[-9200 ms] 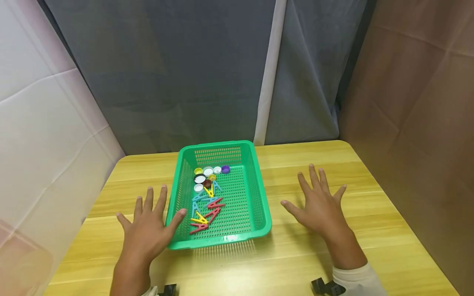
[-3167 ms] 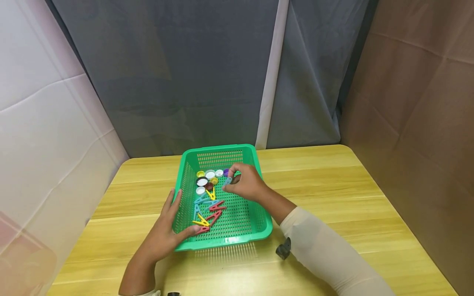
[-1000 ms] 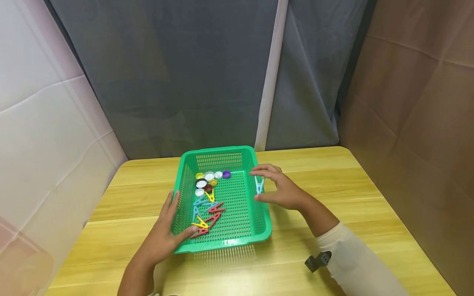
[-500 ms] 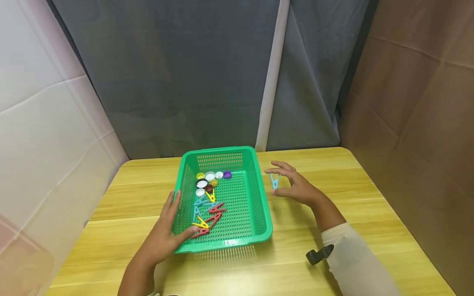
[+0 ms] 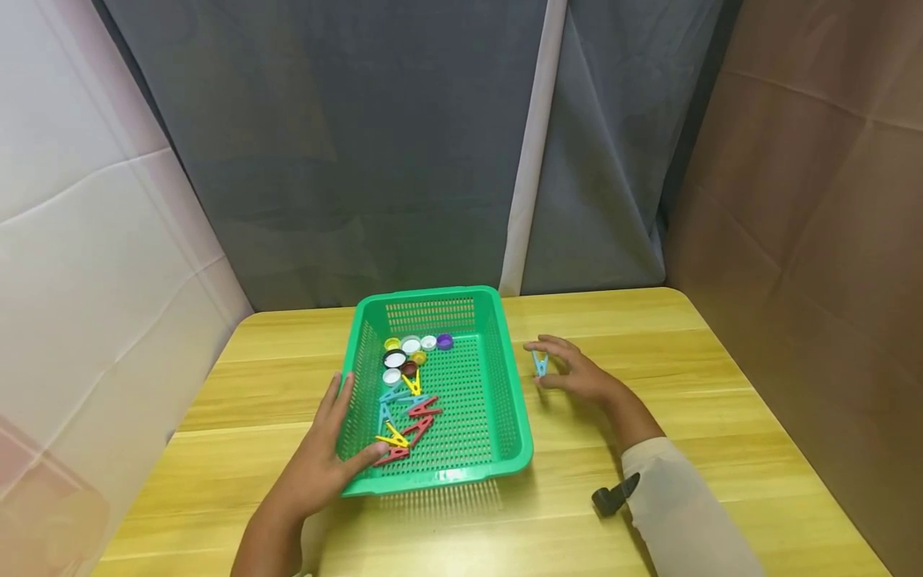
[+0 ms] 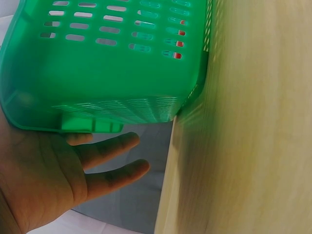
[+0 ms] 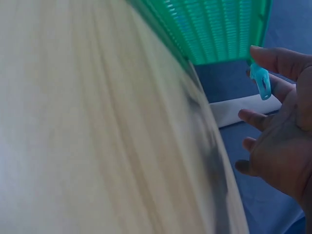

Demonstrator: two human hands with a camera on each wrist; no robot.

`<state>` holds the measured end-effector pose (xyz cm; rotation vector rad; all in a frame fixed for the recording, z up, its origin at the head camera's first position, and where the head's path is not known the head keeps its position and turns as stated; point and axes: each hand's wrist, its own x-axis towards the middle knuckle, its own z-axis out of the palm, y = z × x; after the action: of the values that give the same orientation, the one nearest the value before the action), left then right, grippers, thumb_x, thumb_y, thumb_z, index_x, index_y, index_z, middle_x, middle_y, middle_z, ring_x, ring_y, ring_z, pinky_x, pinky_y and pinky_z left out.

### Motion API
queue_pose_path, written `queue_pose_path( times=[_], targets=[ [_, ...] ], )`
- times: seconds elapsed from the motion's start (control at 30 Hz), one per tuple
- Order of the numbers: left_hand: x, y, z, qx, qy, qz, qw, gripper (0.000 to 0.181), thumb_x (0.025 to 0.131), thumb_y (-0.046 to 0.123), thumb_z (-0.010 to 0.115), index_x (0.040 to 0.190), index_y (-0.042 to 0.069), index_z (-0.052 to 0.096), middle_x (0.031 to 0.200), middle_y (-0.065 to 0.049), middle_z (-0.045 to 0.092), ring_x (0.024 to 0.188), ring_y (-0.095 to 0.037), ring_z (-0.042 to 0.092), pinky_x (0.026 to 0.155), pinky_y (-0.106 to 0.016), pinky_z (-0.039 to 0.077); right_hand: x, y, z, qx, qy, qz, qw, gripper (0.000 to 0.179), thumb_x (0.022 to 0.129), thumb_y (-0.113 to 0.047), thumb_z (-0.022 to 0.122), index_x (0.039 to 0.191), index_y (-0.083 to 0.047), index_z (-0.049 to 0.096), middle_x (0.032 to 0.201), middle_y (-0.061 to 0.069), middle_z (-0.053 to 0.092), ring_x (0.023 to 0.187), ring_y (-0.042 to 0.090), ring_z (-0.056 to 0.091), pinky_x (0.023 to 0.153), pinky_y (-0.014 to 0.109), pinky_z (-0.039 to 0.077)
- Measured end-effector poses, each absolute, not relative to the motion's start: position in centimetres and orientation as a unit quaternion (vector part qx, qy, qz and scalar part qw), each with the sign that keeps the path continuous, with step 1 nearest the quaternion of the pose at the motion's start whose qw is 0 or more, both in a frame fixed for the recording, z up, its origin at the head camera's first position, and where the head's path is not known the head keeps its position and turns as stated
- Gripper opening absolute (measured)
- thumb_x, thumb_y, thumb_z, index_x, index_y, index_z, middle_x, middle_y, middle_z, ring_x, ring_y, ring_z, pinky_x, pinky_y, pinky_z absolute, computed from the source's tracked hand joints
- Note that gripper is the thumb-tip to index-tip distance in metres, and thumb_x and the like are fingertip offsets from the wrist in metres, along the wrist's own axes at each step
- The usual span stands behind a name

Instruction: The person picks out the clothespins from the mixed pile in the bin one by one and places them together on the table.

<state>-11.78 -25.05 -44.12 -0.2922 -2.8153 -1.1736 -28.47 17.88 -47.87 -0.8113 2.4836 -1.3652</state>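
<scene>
My right hand (image 5: 577,375) is just right of the green basket, above the table. Between its thumb and forefinger it pinches a light blue clothespin (image 5: 540,364), which also shows in the right wrist view as a blue clothespin (image 7: 261,82) below the thumb. My left hand (image 5: 315,461) rests at the front left corner of the green plastic basket (image 5: 511,383), thumb over the rim and fingers straight along the outside. In the left wrist view, the left hand (image 6: 48,170) has its palm against the rim; its thumb is hidden.
Inside the basket lie several red, yellow and blue clothespins, among them a red clothespin (image 5: 418,429). Several bottle caps sit behind them, including a purple cap (image 5: 444,342). The basket stands on a wooden table (image 5: 620,336), with grey curtains (image 5: 404,160) beyond the far edge.
My right hand has carried the blue clothespin out of the basket, over its right rim, and lowered it toward the table. My left hand has stayed on the basket's corner.
</scene>
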Motion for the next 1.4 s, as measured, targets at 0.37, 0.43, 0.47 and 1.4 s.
queue_pose_path(
  times=[0.37, 0.43, 0.47, 1.4],
  targets=[
    [-11.7, -25.0, -44.1, -0.094, -0.919, -0.380, 0.035, 0.114, 0.098, 0.039, 0.082, 0.178, 0.021, 0.004, 0.184, -0.023, -0.002, 0.162, -0.067, 0.015, 0.115, -0.091, 0.025, -29.0, 17.9, -49.8, -0.267, 0.855, -0.427, 0.128, 0.063, 0.108, -0.024, 0.068, 0.165, -0.011, 0.046, 0.180, 0.028, 0.016, 0.166, 0.057, 0.002, 0.124, 0.088, 0.011],
    [-11.7, -25.0, -44.1, -0.095, -0.920, -0.379, 0.036, 0.114, 0.098, 0.039, 0.082, 0.178, 0.020, 0.004, 0.184, -0.023, -0.001, 0.162, -0.067, 0.015, 0.115, -0.091, 0.025, -29.0, 17.9, -50.1, -0.266, 0.860, -0.417, 0.126, 0.063, 0.108, -0.026, 0.068, 0.166, -0.012, 0.046, 0.180, 0.029, 0.016, 0.166, 0.057, 0.004, 0.124, 0.088, 0.013],
    [-11.7, -25.0, -44.1, -0.095, -0.920, -0.379, 0.036, 0.114, 0.098, 0.039, 0.082, 0.178, 0.020, 0.004, 0.184, -0.023, -0.001, 0.162, -0.067, 0.015, 0.115, -0.091, 0.025, -29.0, 17.9, -50.3, -0.265, 0.863, -0.412, 0.123, 0.063, 0.108, -0.026, 0.068, 0.166, -0.013, 0.046, 0.179, 0.029, 0.017, 0.166, 0.057, 0.005, 0.123, 0.088, 0.013],
    [-11.6, -24.9, -44.0, -0.101, -0.915, -0.387, 0.043, 0.114, 0.097, 0.037, 0.083, 0.178, 0.020, 0.006, 0.184, -0.023, -0.001, 0.161, -0.068, 0.015, 0.115, -0.091, 0.025, -28.2, 16.4, -51.2, -0.222, 0.908, -0.339, 0.105, 0.063, 0.109, -0.021, 0.068, 0.168, -0.021, 0.045, 0.182, 0.021, 0.015, 0.169, 0.049, 0.002, 0.128, 0.074, 0.002]
  ],
)
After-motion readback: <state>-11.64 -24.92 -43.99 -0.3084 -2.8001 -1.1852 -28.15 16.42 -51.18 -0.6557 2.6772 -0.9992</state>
